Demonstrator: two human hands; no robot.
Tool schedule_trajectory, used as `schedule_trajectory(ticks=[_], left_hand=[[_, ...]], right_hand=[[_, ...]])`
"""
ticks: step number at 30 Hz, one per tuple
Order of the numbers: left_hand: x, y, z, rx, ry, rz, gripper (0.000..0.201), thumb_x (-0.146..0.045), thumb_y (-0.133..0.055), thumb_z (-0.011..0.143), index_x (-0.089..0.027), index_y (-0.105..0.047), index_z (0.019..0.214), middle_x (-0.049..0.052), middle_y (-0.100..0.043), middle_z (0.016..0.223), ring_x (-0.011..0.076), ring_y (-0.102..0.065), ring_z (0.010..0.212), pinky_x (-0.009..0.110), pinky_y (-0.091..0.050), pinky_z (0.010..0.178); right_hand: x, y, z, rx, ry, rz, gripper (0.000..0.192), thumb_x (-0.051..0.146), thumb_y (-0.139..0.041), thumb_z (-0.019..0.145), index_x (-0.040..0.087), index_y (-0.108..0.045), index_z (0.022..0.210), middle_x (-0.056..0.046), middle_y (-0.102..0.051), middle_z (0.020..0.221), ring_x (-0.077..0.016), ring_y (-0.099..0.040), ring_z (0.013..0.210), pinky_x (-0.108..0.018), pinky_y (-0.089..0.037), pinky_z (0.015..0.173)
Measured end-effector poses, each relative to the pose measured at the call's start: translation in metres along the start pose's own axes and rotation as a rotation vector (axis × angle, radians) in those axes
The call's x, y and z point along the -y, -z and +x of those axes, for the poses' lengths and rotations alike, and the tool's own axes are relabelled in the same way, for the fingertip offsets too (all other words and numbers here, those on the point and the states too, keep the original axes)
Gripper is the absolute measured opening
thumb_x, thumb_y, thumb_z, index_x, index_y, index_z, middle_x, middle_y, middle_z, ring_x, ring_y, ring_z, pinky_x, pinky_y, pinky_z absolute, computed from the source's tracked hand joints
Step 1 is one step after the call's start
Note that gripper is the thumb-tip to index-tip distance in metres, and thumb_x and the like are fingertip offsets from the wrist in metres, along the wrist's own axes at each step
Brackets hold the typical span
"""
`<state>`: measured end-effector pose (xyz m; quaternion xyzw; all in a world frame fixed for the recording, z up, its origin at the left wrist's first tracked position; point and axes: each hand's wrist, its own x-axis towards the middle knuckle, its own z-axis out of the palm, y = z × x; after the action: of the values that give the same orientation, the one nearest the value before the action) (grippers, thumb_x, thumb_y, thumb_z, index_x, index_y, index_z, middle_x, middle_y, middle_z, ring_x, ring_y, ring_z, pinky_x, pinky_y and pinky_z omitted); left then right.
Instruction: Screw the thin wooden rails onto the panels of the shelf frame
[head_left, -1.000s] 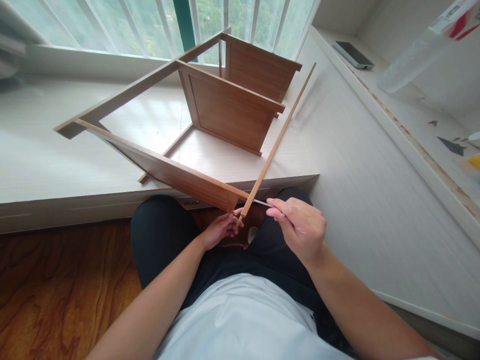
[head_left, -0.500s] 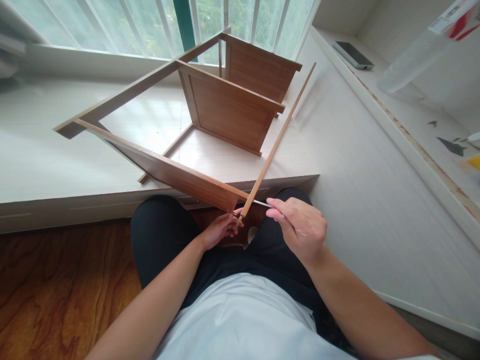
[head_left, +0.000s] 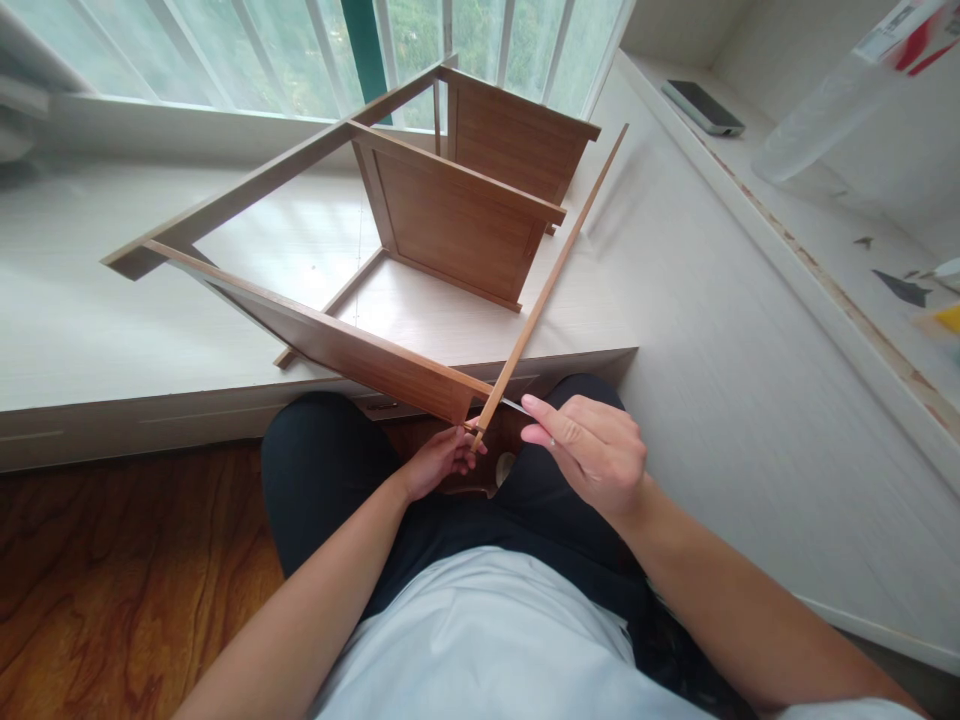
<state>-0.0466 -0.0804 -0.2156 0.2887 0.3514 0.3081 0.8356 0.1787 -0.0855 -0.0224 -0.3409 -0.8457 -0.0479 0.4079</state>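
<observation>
A brown wooden frame of panels and rails (head_left: 450,215) lies on the pale window ledge (head_left: 67,330), its near corner jutting over my lap. My left hand (head_left: 439,460) pinches the near end of a thin wooden strip (head_left: 551,280) where it meets the lower panel (head_left: 337,345). My right hand (head_left: 592,455) grips a slim metal tool (head_left: 514,405) whose tip touches that same joint. The strip runs up and away to the right.
A window with white bars (head_left: 315,50) stands behind the ledge. A white wall panel (head_left: 720,330) rises on the right, topped by a shelf with a phone (head_left: 703,107) and a clear plastic roll (head_left: 832,110). Wood floor (head_left: 112,580) lies to my left.
My right hand has shifted slightly left toward the joint, pushing the metal tool further in. The left hand and frame stay almost still.
</observation>
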Motion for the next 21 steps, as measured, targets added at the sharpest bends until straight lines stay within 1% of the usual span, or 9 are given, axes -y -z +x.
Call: schedule_trajectory(ticks=[3,6,11,15,18,21], left_hand=[[0.001,0.001,0.000,-0.021,0.002,-0.025,0.063,-0.061,-0.066,0.088,-0.018,-0.060,0.134,0.010,-0.069,0.099,0.0152,-0.061,0.073,0.027,-0.045,0.064],[0.001,0.001,0.000,-0.024,-0.003,-0.033,0.060,-0.060,-0.068,0.087,-0.018,-0.062,0.129,0.009,-0.069,0.099,0.0149,-0.061,0.073,0.027,-0.045,0.064],[-0.002,-0.001,-0.002,-0.026,0.005,-0.020,0.057,-0.063,-0.069,0.085,-0.017,-0.064,0.120,0.008,-0.069,0.098,0.0143,-0.060,0.073,0.027,-0.044,0.064],[-0.002,-0.002,-0.002,-0.045,0.004,0.027,0.057,-0.066,-0.067,0.084,-0.014,-0.068,0.107,0.010,-0.069,0.099,0.0140,-0.059,0.072,0.027,-0.044,0.064],[-0.002,-0.003,-0.001,-0.055,-0.006,0.052,0.056,-0.067,-0.065,0.085,-0.014,-0.068,0.103,0.010,-0.069,0.100,0.0138,-0.059,0.072,0.027,-0.043,0.063],[-0.002,-0.004,-0.001,-0.057,-0.011,0.067,0.056,-0.068,-0.066,0.084,-0.015,-0.068,0.104,0.009,-0.069,0.100,0.0135,-0.059,0.072,0.027,-0.043,0.063]], right_hand=[[0.005,0.004,0.004,0.024,-0.002,0.006,0.044,0.020,-0.067,0.097,0.019,-0.061,0.140,-0.002,-0.069,0.072,-0.0139,-0.062,0.062,-0.027,-0.049,0.063],[0.010,0.006,0.007,0.026,-0.011,0.024,0.043,0.018,-0.069,0.096,0.015,-0.062,0.138,-0.004,-0.070,0.073,-0.0145,-0.063,0.064,-0.027,-0.050,0.064],[0.014,0.006,0.006,0.035,-0.054,0.019,0.037,0.018,-0.069,0.095,0.013,-0.065,0.132,-0.005,-0.073,0.076,-0.0154,-0.062,0.063,-0.029,-0.048,0.063],[0.015,0.006,0.007,0.049,-0.096,0.020,0.025,0.018,-0.066,0.097,0.012,-0.069,0.121,-0.006,-0.074,0.077,-0.0158,-0.065,0.064,-0.028,-0.050,0.065],[0.017,0.009,0.011,0.097,-0.137,0.021,0.016,0.021,-0.061,0.101,0.013,-0.072,0.110,-0.006,-0.075,0.077,-0.0157,-0.068,0.066,-0.027,-0.050,0.067],[0.019,0.013,0.016,0.138,-0.217,0.072,0.018,0.024,-0.058,0.103,0.015,-0.073,0.099,-0.006,-0.076,0.077,-0.0153,-0.070,0.066,-0.025,-0.051,0.067]])
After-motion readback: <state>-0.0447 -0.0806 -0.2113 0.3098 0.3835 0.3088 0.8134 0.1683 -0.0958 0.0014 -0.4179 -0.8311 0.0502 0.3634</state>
